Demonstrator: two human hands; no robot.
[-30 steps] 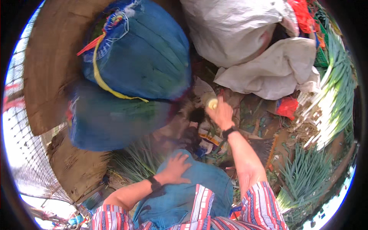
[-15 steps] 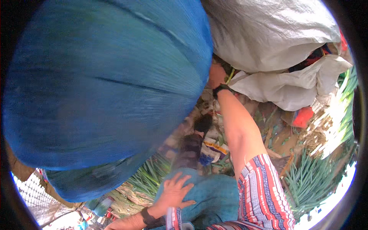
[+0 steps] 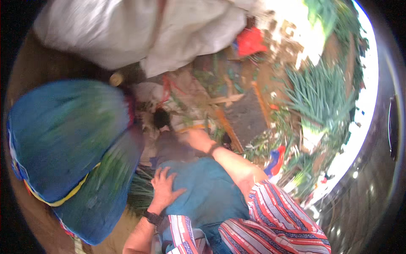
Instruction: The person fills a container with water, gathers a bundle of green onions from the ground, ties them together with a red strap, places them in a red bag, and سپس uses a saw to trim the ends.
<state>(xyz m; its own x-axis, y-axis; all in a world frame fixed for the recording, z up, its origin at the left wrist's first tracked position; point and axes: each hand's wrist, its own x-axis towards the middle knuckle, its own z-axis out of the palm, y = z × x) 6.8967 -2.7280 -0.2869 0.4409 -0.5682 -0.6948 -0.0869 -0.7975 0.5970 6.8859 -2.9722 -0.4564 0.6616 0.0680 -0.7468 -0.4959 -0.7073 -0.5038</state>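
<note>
Littered ground with green leaves surrounds everything, all smeared by motion blur. Nearest, the left hand (image 3: 164,189) lies flat, fingers spread, on a blue sack (image 3: 207,192) in front of the person. Beyond it the right hand (image 3: 195,138) is blurred; its grip cannot be told. Farther off lie white sacks (image 3: 139,29).
</note>
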